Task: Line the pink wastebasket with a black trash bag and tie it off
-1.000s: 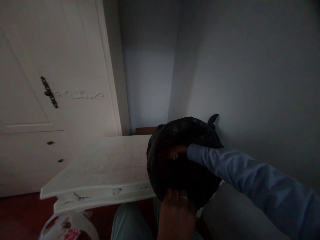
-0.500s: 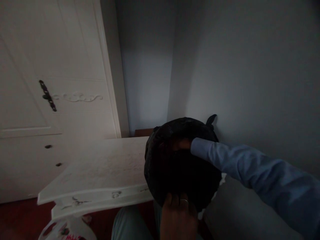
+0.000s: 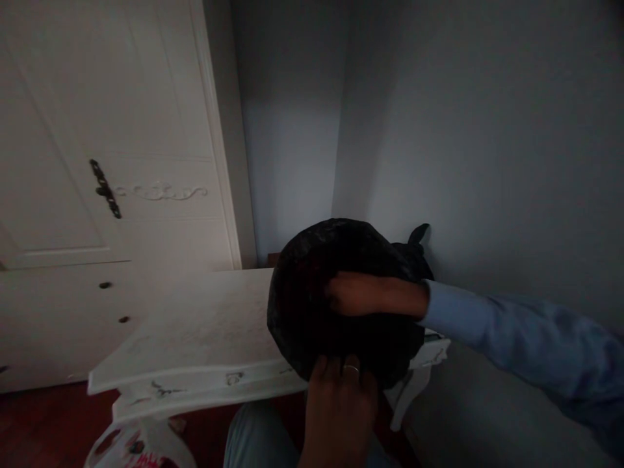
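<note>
A black bag with a wide round mouth stands tilted toward me on the white table. Over its near rim hook the fingers of my left hand, which wears a ring and grips the edge. My right hand, in a blue sleeve, reaches into the bag from the right. Its fingers are curled closed; what they hold, if anything, is lost in the dark. The bag's contents cannot be made out.
The white table with carved drawer fronts reaches left toward a white wardrobe. Grey walls meet in the corner behind. A white plastic bag with red print sits on the red floor.
My right hand has come up out of the bag's depth, so hand and wrist now show. The bag's mouth has shifted a little left and up, with my left hand still on its rim.
</note>
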A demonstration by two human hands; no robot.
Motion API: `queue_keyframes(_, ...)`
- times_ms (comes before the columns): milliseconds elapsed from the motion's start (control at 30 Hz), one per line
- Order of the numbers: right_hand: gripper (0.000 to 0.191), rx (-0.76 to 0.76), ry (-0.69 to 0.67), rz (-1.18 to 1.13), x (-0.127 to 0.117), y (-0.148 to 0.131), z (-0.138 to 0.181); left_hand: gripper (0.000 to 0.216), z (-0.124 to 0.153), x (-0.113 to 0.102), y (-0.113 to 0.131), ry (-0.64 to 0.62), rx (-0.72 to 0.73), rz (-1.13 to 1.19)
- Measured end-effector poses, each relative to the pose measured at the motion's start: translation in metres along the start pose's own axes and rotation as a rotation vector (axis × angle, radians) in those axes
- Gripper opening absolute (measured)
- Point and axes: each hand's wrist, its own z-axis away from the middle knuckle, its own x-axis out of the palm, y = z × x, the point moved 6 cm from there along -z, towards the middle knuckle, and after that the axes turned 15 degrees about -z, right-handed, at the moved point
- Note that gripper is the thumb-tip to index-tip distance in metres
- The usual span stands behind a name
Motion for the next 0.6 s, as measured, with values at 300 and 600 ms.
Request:
queue_keyframes(300,0.030,-0.150,0.515,0.019,-0.058,-0.004,0.119,0.018,-0.047,-0.003,-0.056,0.060,0.029,-0.049)
queue_keyframes(600,0.031,-0.034,0.395,-0.359,-0.012,0.068,0.129,0.021,-0.088,0.035,-0.100,0.074,-0.163,-0.016)
